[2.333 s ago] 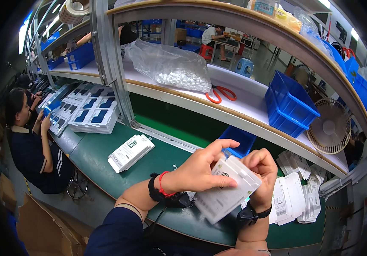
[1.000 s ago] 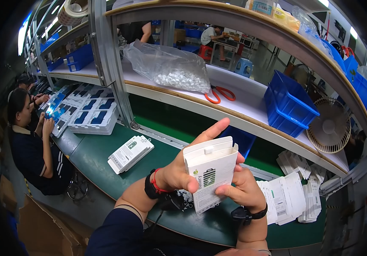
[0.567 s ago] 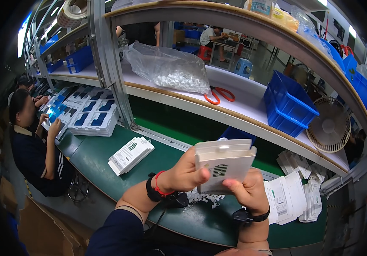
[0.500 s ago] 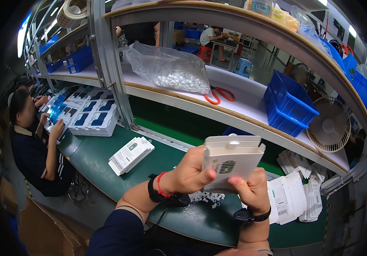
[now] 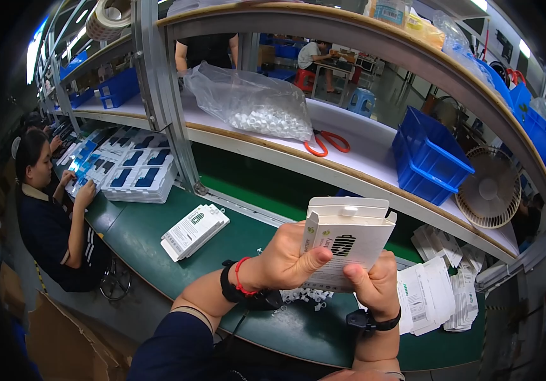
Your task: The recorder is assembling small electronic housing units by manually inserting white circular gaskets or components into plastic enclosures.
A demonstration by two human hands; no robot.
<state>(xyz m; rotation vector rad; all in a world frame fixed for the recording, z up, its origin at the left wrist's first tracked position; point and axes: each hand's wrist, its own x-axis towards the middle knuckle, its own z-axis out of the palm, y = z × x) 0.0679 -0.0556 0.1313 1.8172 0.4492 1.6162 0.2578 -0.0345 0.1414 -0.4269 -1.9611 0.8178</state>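
Between my two hands a white cardboard box [image 5: 348, 244] with green print is held up over the bench, its top flaps raised. My left hand [image 5: 289, 257] grips its left side, thumb across the front face. My right hand [image 5: 374, 286] holds the lower right edge, thumb on the front as well. Below the box, small white plastic clips [image 5: 311, 296] lie loose on the green bench, partly hidden by my hands. Flat white cartons [image 5: 426, 295] are piled to the right of my right hand. Left of my left hand rests a stack of white boxes [image 5: 195, 232].
Ahead runs a shelf with a clear bag of white clips [image 5: 254, 114], red-handled scissors [image 5: 327, 143], stacked blue bins [image 5: 430, 155] and a fan [image 5: 490, 186]. A co-worker [image 5: 51, 197] sits at the left beside stacked white trays [image 5: 139, 178]. A metal post [image 5: 162, 95] rises from the bench.
The box has tilted slightly, showing more of its left side, and its top flap stands a little higher. Both hands keep their hold on it.
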